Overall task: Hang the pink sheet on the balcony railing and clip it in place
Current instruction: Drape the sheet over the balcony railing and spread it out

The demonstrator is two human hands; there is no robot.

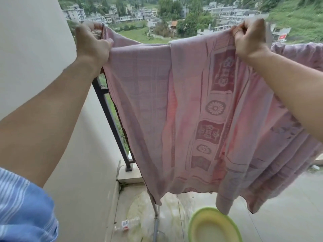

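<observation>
Our left hand (92,44) was clenched on the upper corner of the pink sheet (174,110), and our right hand (248,37) gripped a bunched fold of its top edge. The cloth was stretched between them and hung down on our side of the railing (108,109). At the foot of the railing a green basin (215,226) sat on the floor beside a plastic bottle (127,224), with the sheet's lower hem just above them. To our right the cloth was draped over the railing's top bar; between the hands we could not tell whether the edge lay over it. No clip showed anywhere (and both hands were taken). We judged that most of the weight hung on one side, so a loosened grip might let the sheet slide off onto the stained floor. Thrown too far, it could go past the railing, where the ground fell away to fields and houses. A gust could do either before a clip was on.
</observation>
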